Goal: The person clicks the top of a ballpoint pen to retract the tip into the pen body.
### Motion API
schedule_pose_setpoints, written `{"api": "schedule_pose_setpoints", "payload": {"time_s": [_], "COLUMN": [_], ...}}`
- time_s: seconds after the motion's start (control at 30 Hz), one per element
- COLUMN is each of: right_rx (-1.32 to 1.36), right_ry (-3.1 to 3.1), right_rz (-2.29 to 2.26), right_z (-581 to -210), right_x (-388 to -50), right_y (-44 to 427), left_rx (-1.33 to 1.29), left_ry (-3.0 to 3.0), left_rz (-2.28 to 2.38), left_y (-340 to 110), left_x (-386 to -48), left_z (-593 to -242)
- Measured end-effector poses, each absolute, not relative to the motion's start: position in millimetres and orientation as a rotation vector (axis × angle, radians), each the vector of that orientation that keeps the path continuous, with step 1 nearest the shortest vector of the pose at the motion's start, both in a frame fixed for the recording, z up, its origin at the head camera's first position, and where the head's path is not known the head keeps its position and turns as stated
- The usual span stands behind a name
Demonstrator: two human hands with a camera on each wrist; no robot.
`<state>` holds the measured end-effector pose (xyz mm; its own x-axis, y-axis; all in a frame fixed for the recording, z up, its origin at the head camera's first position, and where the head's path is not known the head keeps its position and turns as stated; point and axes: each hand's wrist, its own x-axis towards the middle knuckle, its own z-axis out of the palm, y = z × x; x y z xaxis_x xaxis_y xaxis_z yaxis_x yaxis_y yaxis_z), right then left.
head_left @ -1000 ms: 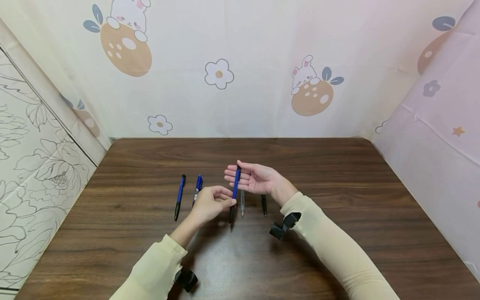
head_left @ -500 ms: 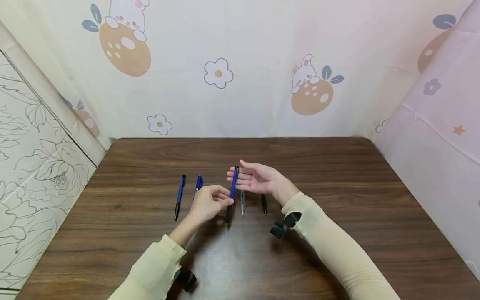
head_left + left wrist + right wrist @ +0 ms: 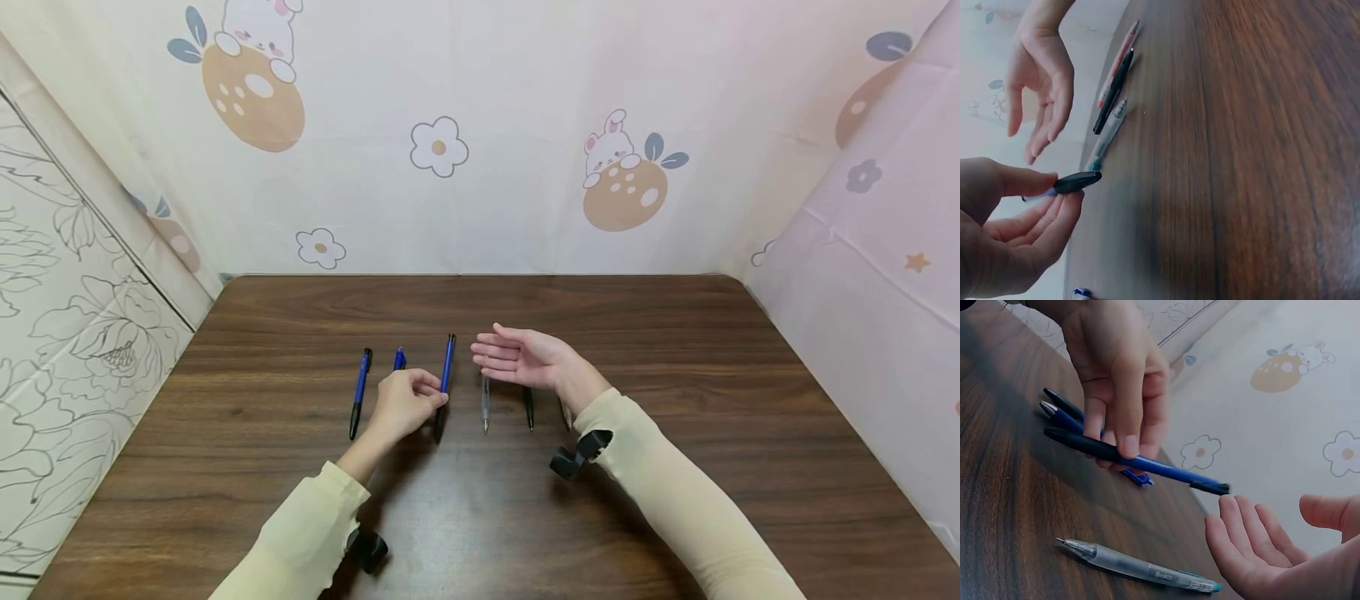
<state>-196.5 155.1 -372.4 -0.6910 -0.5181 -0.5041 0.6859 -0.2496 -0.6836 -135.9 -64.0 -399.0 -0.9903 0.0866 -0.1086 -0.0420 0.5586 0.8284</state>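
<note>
My left hand (image 3: 405,404) pinches a blue pen (image 3: 447,364) with a black grip between thumb and fingers, holding it above the table. In the right wrist view that pen (image 3: 1166,470) points its clip end toward the fingertips of my right hand, a small gap between them in the head view. My right hand (image 3: 528,360) holds nothing; its fingers are extended and the palm faces left. Beneath it lies a clear pen (image 3: 1141,570) with a teal end, partly covered in the head view. Left of my left hand lie another blue pen (image 3: 361,392) and a partly hidden blue pen (image 3: 400,359).
To the right of the clear pen lie a black pen (image 3: 1114,90) and a pen with a red part (image 3: 1116,69), both partly under my right hand in the head view. The brown wooden table (image 3: 480,517) meets a patterned curtain (image 3: 517,167) at its back edge.
My left hand has carried the blue pen leftward, away from my right palm. My right hand has shifted slightly right, and the pen beyond the black one now shows by its wrist.
</note>
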Motion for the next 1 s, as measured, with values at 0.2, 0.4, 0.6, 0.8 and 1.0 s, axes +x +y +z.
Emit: {"api": "schedule_pose_setpoints", "payload": {"time_s": [0.2,0.4,0.6,0.8,1.0], "right_rx": [0.236,0.205,0.179,0.175,0.167], "right_ry": [1.203,1.273,1.384,1.392,1.405], "right_rz": [-2.021,-1.988,-1.965,-1.972,-1.968], "right_z": [-364.3,-357.5,-356.0,-355.1,-353.0], "right_x": [-193.3,-188.9,-186.3,-185.8,-186.4], "right_y": [157.0,155.8,158.2,161.1,161.7], "left_rx": [0.034,-0.032,-0.021,0.017,0.025], "left_ry": [2.763,2.787,2.798,2.859,2.857], "left_rz": [1.293,1.195,1.129,1.075,1.015], "left_y": [-64.0,-62.1,-59.6,-58.1,-57.0], "left_x": [-137.1,-135.5,-133.4,-133.3,-134.1], "left_z": [-401.3,-401.6,-400.7,-401.0,-398.3]}}
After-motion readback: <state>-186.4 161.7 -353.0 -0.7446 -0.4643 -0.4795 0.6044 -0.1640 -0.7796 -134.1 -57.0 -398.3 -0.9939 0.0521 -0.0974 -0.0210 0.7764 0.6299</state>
